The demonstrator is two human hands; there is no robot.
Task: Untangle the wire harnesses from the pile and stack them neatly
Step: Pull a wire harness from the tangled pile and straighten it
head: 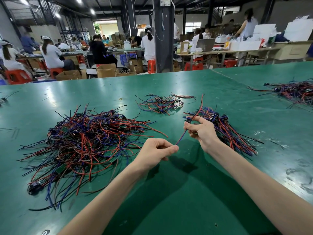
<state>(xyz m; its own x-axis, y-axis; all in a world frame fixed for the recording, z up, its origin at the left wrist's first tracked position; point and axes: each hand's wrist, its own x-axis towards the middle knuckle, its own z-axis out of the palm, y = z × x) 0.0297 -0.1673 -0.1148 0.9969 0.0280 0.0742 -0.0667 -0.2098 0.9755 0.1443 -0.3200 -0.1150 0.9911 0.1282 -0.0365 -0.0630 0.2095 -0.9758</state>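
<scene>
A big tangled pile of red, blue and black wire harnesses lies on the green table at the left. To the right, a straighter stack of harnesses lies aligned diagonally. Between them I hold one wire harness above the table. My right hand pinches its upper part near a small blue component, and red and black leads stick up past the fingers. My left hand pinches the lower ends of its wires between thumb and fingers.
A smaller loose bunch of harnesses lies farther back at centre. Another pile sits at the far right on the adjoining table. A rubber band lies near the back. Workers sit at benches beyond the table's far edge.
</scene>
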